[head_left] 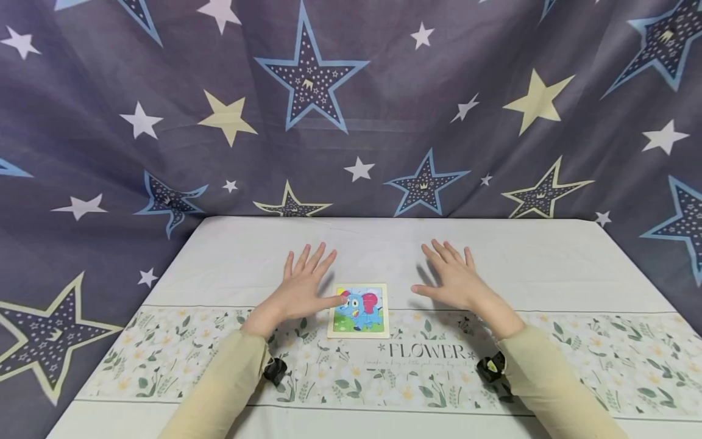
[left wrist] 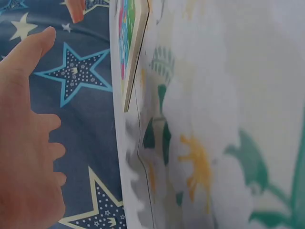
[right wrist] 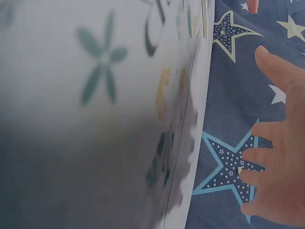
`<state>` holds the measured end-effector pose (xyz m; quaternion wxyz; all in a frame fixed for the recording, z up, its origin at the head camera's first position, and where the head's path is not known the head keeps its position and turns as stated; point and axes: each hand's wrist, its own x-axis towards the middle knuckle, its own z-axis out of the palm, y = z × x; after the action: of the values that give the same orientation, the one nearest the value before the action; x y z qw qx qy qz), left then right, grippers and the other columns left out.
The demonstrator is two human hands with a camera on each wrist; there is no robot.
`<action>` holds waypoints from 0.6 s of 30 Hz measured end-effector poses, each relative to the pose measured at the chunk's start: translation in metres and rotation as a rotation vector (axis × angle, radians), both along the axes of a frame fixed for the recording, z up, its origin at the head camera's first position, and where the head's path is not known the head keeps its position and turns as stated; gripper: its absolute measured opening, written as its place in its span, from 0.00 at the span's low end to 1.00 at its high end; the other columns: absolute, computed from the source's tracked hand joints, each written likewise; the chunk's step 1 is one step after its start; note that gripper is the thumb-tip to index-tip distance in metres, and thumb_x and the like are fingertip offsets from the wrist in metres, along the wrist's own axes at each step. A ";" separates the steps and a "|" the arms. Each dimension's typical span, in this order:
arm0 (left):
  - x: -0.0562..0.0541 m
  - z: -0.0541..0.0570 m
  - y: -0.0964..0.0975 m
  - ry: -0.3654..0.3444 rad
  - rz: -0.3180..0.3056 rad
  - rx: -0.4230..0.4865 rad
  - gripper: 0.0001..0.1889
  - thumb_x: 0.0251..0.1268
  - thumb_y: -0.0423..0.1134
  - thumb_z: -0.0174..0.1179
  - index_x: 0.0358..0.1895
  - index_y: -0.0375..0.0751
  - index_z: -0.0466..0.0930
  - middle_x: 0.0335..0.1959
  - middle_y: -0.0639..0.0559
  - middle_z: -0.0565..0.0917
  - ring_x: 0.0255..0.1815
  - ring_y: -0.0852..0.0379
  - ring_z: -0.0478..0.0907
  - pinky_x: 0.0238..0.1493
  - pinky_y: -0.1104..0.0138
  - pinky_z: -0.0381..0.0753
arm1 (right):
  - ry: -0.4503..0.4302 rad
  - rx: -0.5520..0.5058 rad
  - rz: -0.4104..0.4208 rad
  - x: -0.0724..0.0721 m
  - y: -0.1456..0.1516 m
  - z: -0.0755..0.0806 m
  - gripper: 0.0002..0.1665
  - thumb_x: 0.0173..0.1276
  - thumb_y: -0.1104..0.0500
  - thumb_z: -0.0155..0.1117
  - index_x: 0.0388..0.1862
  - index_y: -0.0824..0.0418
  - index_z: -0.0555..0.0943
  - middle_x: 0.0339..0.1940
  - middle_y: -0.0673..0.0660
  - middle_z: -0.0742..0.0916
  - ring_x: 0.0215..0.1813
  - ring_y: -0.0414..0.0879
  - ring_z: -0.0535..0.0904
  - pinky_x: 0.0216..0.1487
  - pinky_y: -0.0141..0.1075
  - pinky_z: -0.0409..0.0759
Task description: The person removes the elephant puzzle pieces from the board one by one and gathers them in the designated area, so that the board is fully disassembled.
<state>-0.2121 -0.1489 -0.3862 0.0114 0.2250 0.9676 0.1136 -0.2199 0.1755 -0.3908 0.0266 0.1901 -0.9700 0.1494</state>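
Observation:
A square jigsaw puzzle (head_left: 359, 311) with a pale wooden frame lies flat on the table, showing a blue elephant with pink ears on green grass. My left hand (head_left: 301, 292) hovers just left of it, fingers spread, the thumb overlapping the puzzle's left edge in the head view. Some way to the right, my right hand (head_left: 454, 281) is also held with fingers spread and holds nothing. Seen from the left wrist, the puzzle's edge (left wrist: 137, 52) stands beyond the left hand (left wrist: 28, 138). The right wrist view shows the right hand (right wrist: 281, 148) above the table, touching nothing.
The white table cover (head_left: 378, 244) carries a floral band (head_left: 181, 360) and the printed word FLOWER (head_left: 426, 350). A dark curtain with stars (head_left: 351, 152) hangs behind the table's far edge. Each wrist wears a small black device (head_left: 275, 370).

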 end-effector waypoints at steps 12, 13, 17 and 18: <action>0.002 -0.005 0.016 -0.015 -0.044 0.011 0.49 0.52 0.70 0.50 0.73 0.49 0.43 0.74 0.49 0.36 0.73 0.44 0.28 0.66 0.43 0.27 | 0.028 -0.004 0.046 0.001 -0.015 0.000 0.53 0.54 0.30 0.56 0.71 0.59 0.56 0.72 0.62 0.58 0.71 0.62 0.51 0.65 0.63 0.34; 0.003 -0.005 0.017 -0.018 -0.047 0.010 0.49 0.52 0.70 0.50 0.73 0.48 0.43 0.74 0.49 0.36 0.73 0.44 0.28 0.66 0.43 0.26 | 0.027 -0.001 0.051 0.001 -0.016 0.000 0.53 0.54 0.30 0.56 0.71 0.59 0.56 0.72 0.61 0.58 0.71 0.62 0.51 0.65 0.63 0.34; 0.004 -0.006 0.021 -0.034 -0.061 0.015 0.49 0.52 0.70 0.50 0.73 0.49 0.42 0.74 0.50 0.36 0.73 0.45 0.28 0.66 0.44 0.24 | 0.018 -0.004 0.067 0.002 -0.022 0.001 0.53 0.54 0.30 0.56 0.71 0.58 0.56 0.72 0.61 0.58 0.71 0.61 0.50 0.66 0.62 0.34; 0.005 -0.006 0.022 -0.039 -0.063 0.017 0.49 0.52 0.70 0.50 0.73 0.49 0.42 0.73 0.50 0.35 0.73 0.45 0.28 0.66 0.44 0.24 | 0.017 -0.004 0.071 0.002 -0.023 0.001 0.53 0.54 0.30 0.56 0.71 0.58 0.56 0.72 0.61 0.58 0.72 0.60 0.50 0.66 0.62 0.34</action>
<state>-0.2076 -0.1267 -0.3924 0.0321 0.2532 0.9586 0.1260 -0.2174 0.1522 -0.3898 0.0297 0.2257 -0.9620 0.1506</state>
